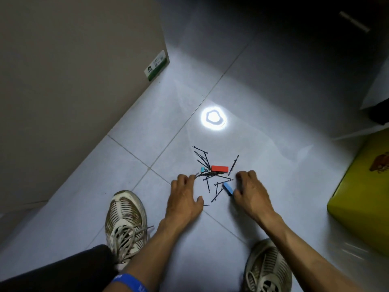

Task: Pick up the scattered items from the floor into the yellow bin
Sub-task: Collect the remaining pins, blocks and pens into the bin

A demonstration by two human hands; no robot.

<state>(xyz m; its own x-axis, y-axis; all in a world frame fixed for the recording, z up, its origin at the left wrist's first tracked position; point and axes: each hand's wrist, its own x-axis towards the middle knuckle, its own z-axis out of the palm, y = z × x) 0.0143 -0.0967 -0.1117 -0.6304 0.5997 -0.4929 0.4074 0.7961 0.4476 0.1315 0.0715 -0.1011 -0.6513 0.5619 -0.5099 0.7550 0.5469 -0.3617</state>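
Observation:
Several black hairpins [205, 163] lie scattered on the pale tiled floor, with a red block [219, 169] and a small teal binder clip [203, 169] among them. My left hand [185, 197] rests on the floor left of the pile, fingertips curled at the nearest pins. My right hand [250, 190] is on the pile's right side, its thumb against a blue block [228, 188]; I cannot tell whether it grips the block. The yellow bin [362, 199] stands at the right edge, partly cut off.
A large cardboard box [80, 81] fills the left and back left. My two shoes [125, 220] [267, 268] stand on the floor near me. A bright lamp reflection [213, 118] glares on the tile beyond the pile. The far right corner is dark.

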